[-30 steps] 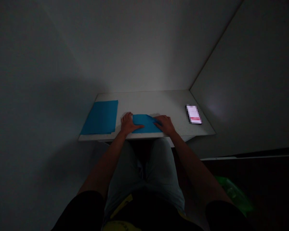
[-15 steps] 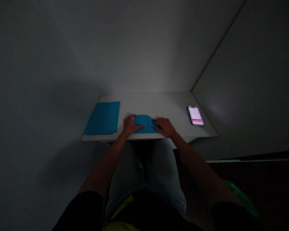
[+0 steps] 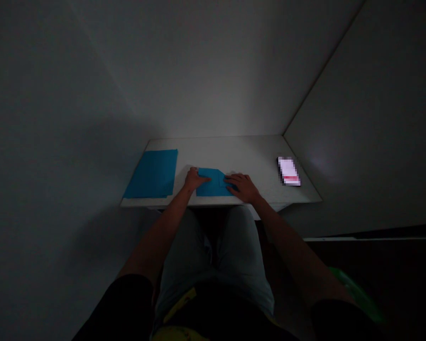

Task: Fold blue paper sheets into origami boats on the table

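A folded sheet of blue paper [image 3: 213, 189] lies near the front edge of the white table, its right part slanted by a fold. At the sheet's upper left corner is my left hand [image 3: 193, 179], closed on the paper with the thumb stretched across the top and the other fingers at the far side. My right hand [image 3: 244, 187] rests on the right end of the sheet, fingers apart and laid over it. Part of that end is hidden under the fingers.
On the left of the white table [image 3: 230, 149] lies a stack of blue paper sheets [image 3: 154, 173]. A phone [image 3: 289, 171] with a lit, blurred screen is at the right. Grey walls [image 3: 199, 85] border the table at the back and sides.
My left hand has moved slightly up and away from me along the sheet's left side. The raised upper flap now looks flatter. My right hand stays in place.
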Demonstrator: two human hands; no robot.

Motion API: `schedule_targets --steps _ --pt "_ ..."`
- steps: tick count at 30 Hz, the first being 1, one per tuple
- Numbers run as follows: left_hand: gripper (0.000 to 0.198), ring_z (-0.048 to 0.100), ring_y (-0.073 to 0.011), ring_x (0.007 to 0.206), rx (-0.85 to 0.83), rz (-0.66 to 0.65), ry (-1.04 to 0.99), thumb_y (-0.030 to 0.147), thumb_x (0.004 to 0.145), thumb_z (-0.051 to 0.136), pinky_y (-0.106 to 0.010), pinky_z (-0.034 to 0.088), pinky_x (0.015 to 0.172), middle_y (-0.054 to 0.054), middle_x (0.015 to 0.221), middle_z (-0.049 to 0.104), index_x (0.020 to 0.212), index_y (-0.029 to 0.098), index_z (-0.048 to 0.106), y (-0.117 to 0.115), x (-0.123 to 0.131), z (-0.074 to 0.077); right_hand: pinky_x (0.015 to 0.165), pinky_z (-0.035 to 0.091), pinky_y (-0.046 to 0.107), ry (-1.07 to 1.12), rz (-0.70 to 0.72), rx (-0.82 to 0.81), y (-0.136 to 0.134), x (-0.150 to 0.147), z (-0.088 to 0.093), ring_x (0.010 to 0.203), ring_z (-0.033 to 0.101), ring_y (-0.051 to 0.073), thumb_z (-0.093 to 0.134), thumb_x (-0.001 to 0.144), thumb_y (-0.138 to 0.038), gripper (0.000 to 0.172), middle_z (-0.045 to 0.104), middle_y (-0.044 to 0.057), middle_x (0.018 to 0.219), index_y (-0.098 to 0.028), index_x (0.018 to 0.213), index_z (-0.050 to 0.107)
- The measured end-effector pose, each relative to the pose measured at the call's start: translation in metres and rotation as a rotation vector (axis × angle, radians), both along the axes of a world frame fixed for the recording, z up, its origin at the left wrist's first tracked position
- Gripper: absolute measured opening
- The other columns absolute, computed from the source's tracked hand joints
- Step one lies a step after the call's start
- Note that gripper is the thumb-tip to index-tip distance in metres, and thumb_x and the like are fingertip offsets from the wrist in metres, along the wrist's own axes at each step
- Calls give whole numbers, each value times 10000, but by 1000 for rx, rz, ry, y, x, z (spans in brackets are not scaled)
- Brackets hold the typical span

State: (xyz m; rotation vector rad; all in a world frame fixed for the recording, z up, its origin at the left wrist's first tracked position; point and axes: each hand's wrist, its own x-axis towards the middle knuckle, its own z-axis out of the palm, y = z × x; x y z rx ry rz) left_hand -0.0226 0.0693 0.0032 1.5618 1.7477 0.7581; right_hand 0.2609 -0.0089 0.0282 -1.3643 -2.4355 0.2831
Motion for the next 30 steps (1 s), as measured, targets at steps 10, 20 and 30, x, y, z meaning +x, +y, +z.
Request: schedule_targets --steps 10,20,30 --pt "393 597 -298 1376 394 -391 364 222 977 602 -498 451 1214 -110 1452 681 1350 236 723 -47 14 10 1149 406 546 -4 -1 42 4 2 -10 1409 560 317 533 1079 -447 421 644 49 1554 -323 1448 693" --pt "698 281 -312 1657 471 -631 586 567 1078 484 -541 237 1355 -138 1761 357 1667 197 415 -87 17 -5 1107 426 521 -23 62 105 5 2 -13 1364 623 298 549 1081 -356 378 680 45 1511 -347 1420 716" --pt "374 685 -288 1324 557 -682 454 460 1036 648 -471 553 1139 -130 1381 739 1309 235 770 -94 -5 9 1132 396 526 -79 115 52 -21 4 -8 1356 642 336 689 960 -667 624 652 102 1539 -295 1461 685"
